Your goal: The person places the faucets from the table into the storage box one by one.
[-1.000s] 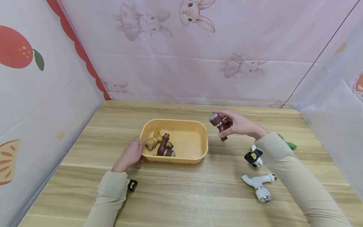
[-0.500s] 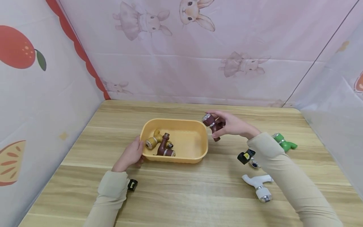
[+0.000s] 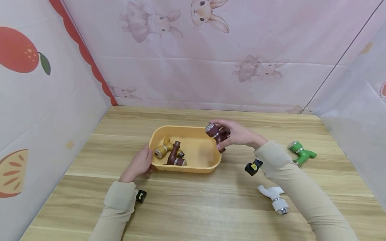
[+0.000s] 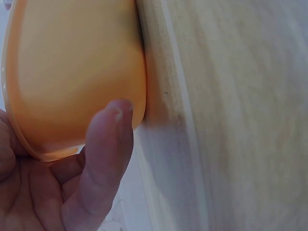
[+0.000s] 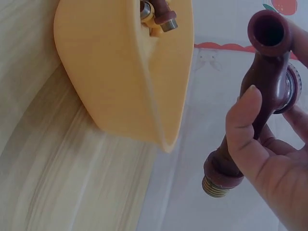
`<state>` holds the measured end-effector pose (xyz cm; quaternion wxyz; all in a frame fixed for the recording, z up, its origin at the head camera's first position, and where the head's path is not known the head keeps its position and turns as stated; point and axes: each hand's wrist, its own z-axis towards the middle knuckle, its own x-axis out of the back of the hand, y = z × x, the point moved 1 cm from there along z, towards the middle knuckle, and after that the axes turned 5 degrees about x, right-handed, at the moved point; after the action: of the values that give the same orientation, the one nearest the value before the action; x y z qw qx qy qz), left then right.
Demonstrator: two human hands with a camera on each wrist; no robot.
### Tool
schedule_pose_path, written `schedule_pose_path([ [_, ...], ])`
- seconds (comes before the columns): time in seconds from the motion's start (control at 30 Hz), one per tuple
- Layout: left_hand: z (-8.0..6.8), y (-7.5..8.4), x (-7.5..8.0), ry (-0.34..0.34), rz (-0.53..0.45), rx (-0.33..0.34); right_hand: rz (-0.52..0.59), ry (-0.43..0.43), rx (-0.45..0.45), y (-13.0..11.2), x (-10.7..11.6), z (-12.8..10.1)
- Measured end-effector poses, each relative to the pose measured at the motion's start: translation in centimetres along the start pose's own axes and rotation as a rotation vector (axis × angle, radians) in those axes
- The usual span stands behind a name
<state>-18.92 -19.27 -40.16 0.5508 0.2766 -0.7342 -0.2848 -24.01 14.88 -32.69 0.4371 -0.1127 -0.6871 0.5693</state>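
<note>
Head view shows your right hand (image 3: 238,134) gripping a brown tap (image 3: 215,135) over the yellow tub's (image 3: 187,169) 3 o'clock edge. Your left hand (image 3: 138,164) pinches the tub's 9 o'clock rim. Two more taps (image 3: 170,154) lie inside.

Light is soft, even and bright in all three views, with no harsh glare. In the head view the table (image 3: 211,204) carries only faint, short shadows: one under the near wall of the tub (image 3: 184,169) and a thin one beside each sleeve. The head view bends toward its edges, so the wall seams at upper left and upper right lean and curve; the centre is sharp. The left wrist view is soft throughout: the thumb (image 4: 103,159) at lower left is blurred, and a dim band of shadow runs down the middle beside the tub. The right wrist view is sharper, with small highlights on the brown tap (image 5: 262,96) at right.
</note>
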Motion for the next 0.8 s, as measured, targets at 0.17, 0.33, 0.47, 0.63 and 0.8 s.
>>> schedule_pose_path([
  [0.17,0.0,-0.1,-0.1,-0.003,0.003,0.003,0.013,-0.025,-0.009,0.0,-0.7,0.4],
  [0.33,0.1,-0.3,-0.2,-0.004,0.007,0.016,-0.013,-0.069,-0.001,0.1,-1.4,0.9],
  [0.47,0.1,-0.4,-0.2,0.001,0.007,0.015,-0.042,-0.112,-0.003,0.1,-1.7,1.3],
  [0.63,0.2,-0.5,-0.3,0.007,0.010,0.015,-0.051,-0.159,-0.047,0.0,-2.2,1.8],
  [0.8,0.1,-0.5,-0.4,0.009,0.011,0.014,-0.034,-0.196,-0.049,0.4,-2.7,2.2],
])
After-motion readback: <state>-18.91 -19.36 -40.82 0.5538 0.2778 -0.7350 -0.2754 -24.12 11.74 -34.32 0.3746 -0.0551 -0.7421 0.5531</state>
